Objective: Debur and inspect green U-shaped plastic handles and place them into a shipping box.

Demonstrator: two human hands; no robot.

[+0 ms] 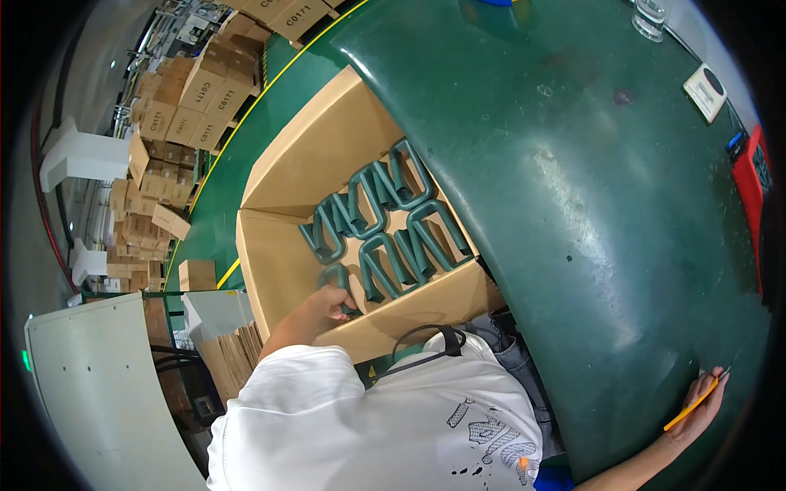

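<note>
My left hand (331, 304) reaches into an open cardboard box (278, 184), its fingers closed on a bent dark green tube (334, 277) in the box's near left corner. Part of that tube is hidden by the hand. Beside it, several more bent green tubes (360, 196) stand in two rows on the cardboard bottom. Far off to the right, my right hand (696, 416) rests by the green tabletop (565, 245), closed around a slim orange cutter knife (692, 404). A thin pale tip sticks out past the fingers.
Along the table's right edge are a red bin (755, 204), a white device with a dark round part (705, 92) and a clear glass (648, 20). Stacked cartons (205, 90) stand beyond a yellow floor line. Flat cardboard sheets (233, 360) and a pale cabinet (98, 385) are at left.
</note>
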